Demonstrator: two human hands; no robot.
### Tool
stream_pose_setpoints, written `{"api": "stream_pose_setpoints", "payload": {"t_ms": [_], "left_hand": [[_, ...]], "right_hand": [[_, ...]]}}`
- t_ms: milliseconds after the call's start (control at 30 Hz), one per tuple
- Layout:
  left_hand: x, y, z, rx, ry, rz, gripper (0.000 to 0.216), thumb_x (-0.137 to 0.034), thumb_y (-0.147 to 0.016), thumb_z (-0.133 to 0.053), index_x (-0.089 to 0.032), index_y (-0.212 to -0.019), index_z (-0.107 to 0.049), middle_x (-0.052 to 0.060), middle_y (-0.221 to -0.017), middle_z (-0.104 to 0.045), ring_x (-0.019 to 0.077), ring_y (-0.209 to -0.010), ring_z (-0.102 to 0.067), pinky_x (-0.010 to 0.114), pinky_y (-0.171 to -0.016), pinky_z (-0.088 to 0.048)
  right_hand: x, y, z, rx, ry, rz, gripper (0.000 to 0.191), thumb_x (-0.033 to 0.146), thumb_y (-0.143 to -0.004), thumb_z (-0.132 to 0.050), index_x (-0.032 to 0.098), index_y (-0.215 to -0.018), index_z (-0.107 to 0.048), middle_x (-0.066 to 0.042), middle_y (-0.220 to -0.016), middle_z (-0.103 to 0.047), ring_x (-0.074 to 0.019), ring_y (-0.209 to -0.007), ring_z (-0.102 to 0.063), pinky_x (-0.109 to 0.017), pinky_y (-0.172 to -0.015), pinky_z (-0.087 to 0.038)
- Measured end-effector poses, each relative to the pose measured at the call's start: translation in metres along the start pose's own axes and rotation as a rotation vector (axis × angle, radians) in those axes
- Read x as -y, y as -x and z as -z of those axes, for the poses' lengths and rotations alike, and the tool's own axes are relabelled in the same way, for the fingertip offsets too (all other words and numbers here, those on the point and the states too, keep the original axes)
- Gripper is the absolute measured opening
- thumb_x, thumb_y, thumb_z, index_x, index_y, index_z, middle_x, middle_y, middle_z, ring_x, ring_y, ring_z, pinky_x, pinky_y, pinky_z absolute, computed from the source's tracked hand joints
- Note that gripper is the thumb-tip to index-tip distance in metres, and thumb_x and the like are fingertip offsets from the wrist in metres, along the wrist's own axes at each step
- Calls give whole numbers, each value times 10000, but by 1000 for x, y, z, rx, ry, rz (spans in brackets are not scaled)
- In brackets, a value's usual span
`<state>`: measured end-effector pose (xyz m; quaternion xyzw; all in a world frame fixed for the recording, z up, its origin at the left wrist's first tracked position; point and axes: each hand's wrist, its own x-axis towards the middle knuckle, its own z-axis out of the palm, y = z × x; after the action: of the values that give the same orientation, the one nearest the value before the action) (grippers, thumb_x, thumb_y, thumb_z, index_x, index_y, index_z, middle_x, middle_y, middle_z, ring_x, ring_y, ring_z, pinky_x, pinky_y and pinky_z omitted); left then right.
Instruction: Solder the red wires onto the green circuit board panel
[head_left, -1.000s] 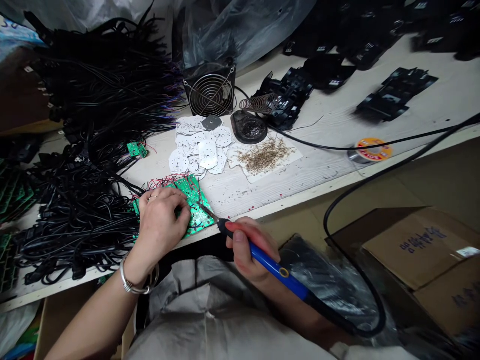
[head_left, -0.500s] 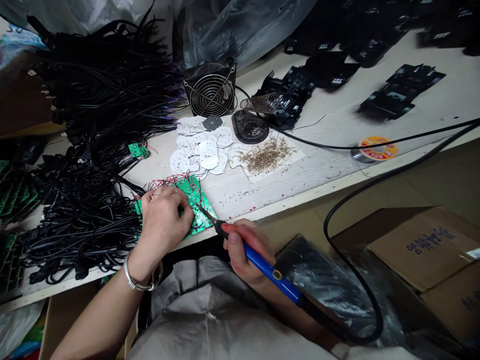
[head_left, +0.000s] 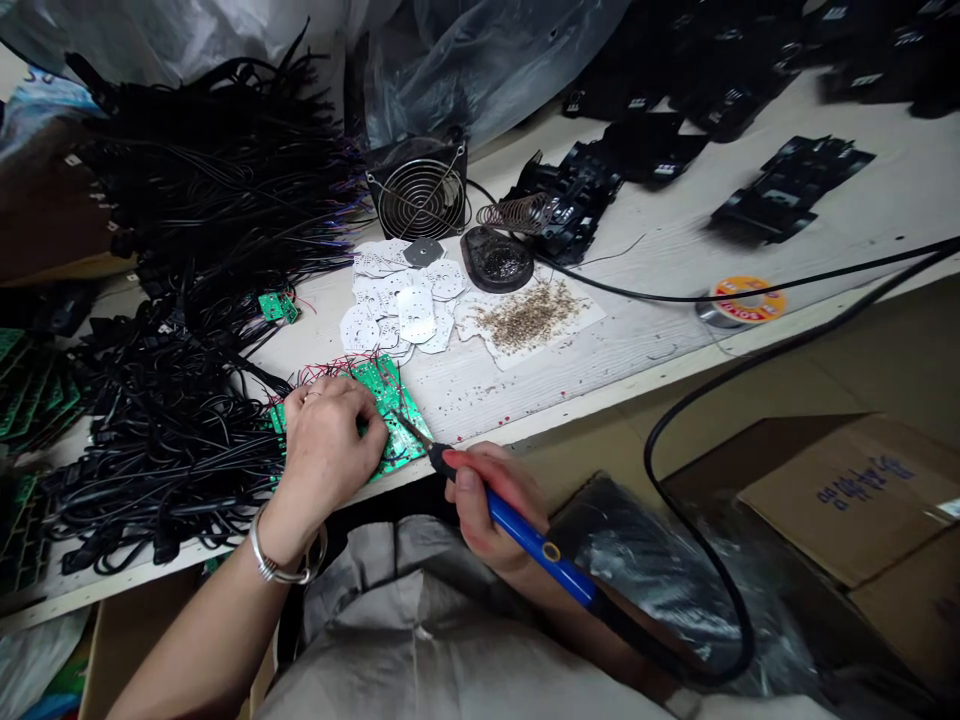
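My right hand (head_left: 499, 500) grips a blue-handled soldering iron (head_left: 540, 550), its tip pointing left and down onto a green circuit board (head_left: 405, 440). The tip is at the board's surface, just right of my left thumb; whether it touches a joint is too small to tell. My left hand (head_left: 334, 430) rests over the left part of the board, fingers curled and thumb pressed in. What its fingers pinch is hidden under the hand. Thin red wires (head_left: 322, 370) stick out along the board's far edge, and black cables (head_left: 202, 430) lie to its left.
White cut plates (head_left: 375, 300) are piled beyond the board, beside a fan (head_left: 420, 195). An iron stand with a coil (head_left: 517, 213) and a dark sponge tray (head_left: 495, 260) stands behind brown crumbs (head_left: 532, 318). A solder reel (head_left: 746, 300) lies near the bench edge. The iron's cord (head_left: 660, 430) loops right.
The view has shifted very slightly. Both hands, the soldering iron and the board hold nearly the same positions.
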<state>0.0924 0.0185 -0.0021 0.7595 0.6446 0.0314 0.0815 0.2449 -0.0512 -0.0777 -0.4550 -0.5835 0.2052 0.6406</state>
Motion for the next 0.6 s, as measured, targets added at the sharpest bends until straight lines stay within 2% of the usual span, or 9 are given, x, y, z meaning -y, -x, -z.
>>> {"api": "stream_pose_setpoints", "payload": {"t_ms": [167, 267, 433, 600], "left_hand": [[1, 0, 0, 0, -6, -6, 169, -190, -778, -507, -189, -654, -623, 33, -921, -719, 240, -975, -612, 451, -918, -361], [1, 0, 0, 1, -7, -2, 173, -196, -784, -504, -190, -658, -622, 36, -930, -720, 241, -988, -609, 452, -923, -359], [1, 0, 0, 10, -6, -4, 168, -197, -790, -507, -193, -678, -632, 36, -947, -721, 242, -1002, -603, 452, -924, -357], [1, 1, 0, 11, -16, -4, 168, -190, -793, -503, -192, -678, -626, 32, -943, -718, 242, -992, -602, 453, -918, -354]], "right_hand": [[-10, 4, 1, -115, -69, -42, 176, 215, -937, -507, 206, -1071, -621, -12, -719, -670, -149, -594, -634, -324, -597, -567], [-21, 3, -1, -122, -87, 3, 191, 244, -947, -507, 217, -1116, -591, -4, -710, -648, -156, -615, -630, -340, -611, -566], [-43, 4, -9, -129, -57, 25, 212, 233, -963, -478, 211, -1160, -553, -23, -810, -655, -130, -585, -620, -319, -598, -561], [-52, 2, -12, -127, 84, 168, 238, 214, -952, -487, 201, -1181, -548, -33, -801, -655, -150, -634, -639, -313, -606, -553]]}}
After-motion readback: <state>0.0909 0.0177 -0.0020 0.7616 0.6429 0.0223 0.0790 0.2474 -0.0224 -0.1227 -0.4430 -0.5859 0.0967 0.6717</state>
